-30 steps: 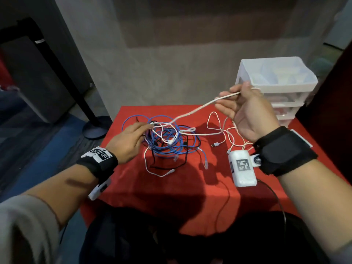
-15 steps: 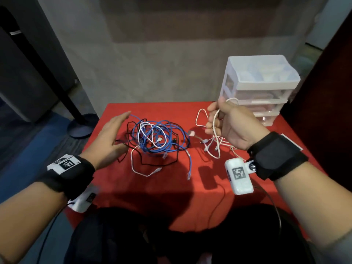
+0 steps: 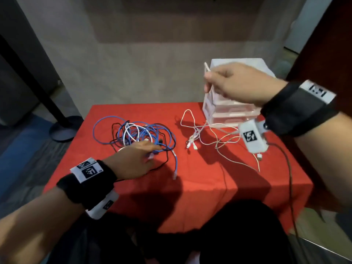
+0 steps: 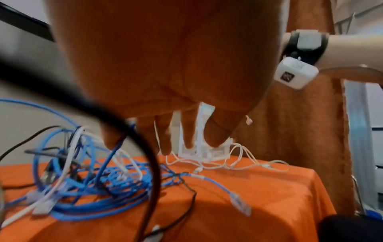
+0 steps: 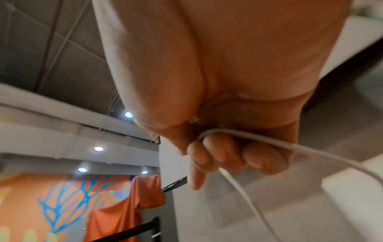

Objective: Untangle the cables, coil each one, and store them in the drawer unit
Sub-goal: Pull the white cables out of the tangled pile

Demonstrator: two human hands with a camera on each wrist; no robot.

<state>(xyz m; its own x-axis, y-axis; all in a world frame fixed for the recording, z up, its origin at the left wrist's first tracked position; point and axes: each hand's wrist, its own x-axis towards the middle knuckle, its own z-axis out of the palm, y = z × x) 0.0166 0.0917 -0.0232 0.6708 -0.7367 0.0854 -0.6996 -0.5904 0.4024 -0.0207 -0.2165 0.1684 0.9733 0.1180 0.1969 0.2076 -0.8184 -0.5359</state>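
1. Red cloth [image 3: 200,187] that I see draped over the table, hanging past its front edge.
2. Black stanchion post on a round dark base [image 3: 62,130], standing on the floor left of the table.
3. Blue carpet strip [image 3: 22,149] beside grey flooring, far left.
4. Beige textured wall [image 3: 152,73] behind the table.
5. Orange wall panel with a blue branching pattern [image 5: 62,209] (right wrist view only, blurred).
6. Round recessed ceiling lights [image 5: 98,148], several lit.

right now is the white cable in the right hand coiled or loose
Loose: the right hand grips the white cable, which sprawls uncoiled on the red cloth.
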